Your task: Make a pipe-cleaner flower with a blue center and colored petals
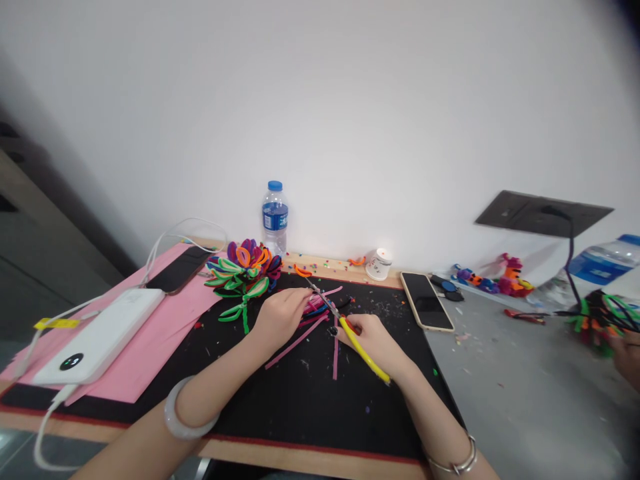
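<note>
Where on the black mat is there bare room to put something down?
The black mat is bare in front, between the two forearms, below the pink strips. It is crowded at the back: the pipe-cleaner flower, the left hand and the right hand with the yellow-handled scissors.

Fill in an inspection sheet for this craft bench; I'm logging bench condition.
Surface: black mat speckled with trimmings; pink sheet at its left.
Job's things: pink strips; scissors.
Clutter: flower, bottle, cup, phone, power bank.
Grippers: left hand on strips; right hand gripping scissors.
Cables: white cable from power bank.
Surroundings: white wall; another person's hand at right.
</note>
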The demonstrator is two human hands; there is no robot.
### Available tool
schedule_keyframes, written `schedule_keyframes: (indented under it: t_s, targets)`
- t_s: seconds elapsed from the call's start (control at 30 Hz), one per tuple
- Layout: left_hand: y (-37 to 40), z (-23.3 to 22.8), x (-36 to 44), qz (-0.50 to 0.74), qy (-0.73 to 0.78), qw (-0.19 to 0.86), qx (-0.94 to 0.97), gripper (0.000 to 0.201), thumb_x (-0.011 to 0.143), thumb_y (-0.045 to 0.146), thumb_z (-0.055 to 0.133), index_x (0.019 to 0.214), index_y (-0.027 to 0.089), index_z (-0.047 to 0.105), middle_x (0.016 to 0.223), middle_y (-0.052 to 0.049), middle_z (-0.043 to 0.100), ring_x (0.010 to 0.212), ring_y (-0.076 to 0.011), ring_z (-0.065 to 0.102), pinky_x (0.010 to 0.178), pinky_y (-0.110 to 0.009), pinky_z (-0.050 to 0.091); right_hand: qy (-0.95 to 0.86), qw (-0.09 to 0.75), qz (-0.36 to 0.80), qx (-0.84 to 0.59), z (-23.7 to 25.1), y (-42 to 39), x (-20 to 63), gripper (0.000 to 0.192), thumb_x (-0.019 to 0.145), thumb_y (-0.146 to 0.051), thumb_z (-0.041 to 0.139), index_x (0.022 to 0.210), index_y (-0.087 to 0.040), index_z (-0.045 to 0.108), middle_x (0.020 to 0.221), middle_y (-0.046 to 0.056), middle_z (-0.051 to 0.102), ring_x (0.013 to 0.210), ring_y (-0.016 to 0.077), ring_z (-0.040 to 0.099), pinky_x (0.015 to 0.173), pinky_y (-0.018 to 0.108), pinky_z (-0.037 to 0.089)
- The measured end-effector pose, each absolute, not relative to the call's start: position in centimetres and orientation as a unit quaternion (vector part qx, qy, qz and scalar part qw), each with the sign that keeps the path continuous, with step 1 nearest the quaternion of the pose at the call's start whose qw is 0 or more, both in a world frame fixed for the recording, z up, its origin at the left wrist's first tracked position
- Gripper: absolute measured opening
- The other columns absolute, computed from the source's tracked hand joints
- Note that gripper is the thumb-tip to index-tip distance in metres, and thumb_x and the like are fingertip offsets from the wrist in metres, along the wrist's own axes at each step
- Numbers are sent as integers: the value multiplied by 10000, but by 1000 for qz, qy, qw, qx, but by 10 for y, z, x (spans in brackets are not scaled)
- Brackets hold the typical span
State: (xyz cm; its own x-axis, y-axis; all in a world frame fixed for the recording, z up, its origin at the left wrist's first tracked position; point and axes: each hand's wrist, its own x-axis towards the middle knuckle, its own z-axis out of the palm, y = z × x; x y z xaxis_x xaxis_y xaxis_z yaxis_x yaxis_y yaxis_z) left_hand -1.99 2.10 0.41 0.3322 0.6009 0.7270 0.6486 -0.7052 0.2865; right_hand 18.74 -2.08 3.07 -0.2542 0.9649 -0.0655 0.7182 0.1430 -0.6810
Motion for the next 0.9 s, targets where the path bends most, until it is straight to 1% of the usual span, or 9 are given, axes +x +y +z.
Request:
schedule_keyframes:
  t_s: [0.17,0.37,0.47,0.6,0.8,0.9]
  targets:
    - [21,1,-20,-412,-394,-8,-821,221,854,160,403,964,136,593,896,-96,675,801,-183,636,747,-300,496,-734,183,278,-592,26,-19,190,406,733,-510,489,573,-137,493,531,-42,367,500,74,262,451,189,248]
    - [19,9,-20,-399,-394,-117,-820,229,869,194,383,923,159,602,811,-64,673,734,-154,633,681,-246,476,-732,160,233,-620,31,-20,191,370,703,-501,543,579,-153,516,534,-21,444,499,87,332,447,193,246]
    - [19,16,-23,-383,-386,-194,-817,246,872,198,370,879,166,614,789,-50,673,723,-143,628,672,-229,467,-732,151,223,-626,34,-21,192,381,690,-522,551,575,-161,513,526,-22,439,495,90,331,443,196,240]
    - [21,22,-28,-381,-362,-297,-797,228,854,231,408,814,175,626,763,-32,684,712,-142,636,688,-238,480,-744,148,216,-614,34,-20,195,373,680,-519,562,570,-170,488,521,-31,416,490,87,319,449,197,242]
    - [20,26,-27,-371,-338,-543,-674,213,817,295,487,772,128,611,728,-63,688,671,-167,654,668,-302,515,-764,154,215,-589,36,-20,197,366,687,-494,561,567,-170,442,528,-50,364,499,78,286,461,191,240]
    - [19,26,-27,-369,-310,-628,-611,201,783,300,552,760,107,601,690,-69,686,615,-160,647,624,-295,511,-775,159,215,-572,38,-19,197,341,677,-467,578,581,-166,450,543,-56,360,512,76,281,471,189,237]
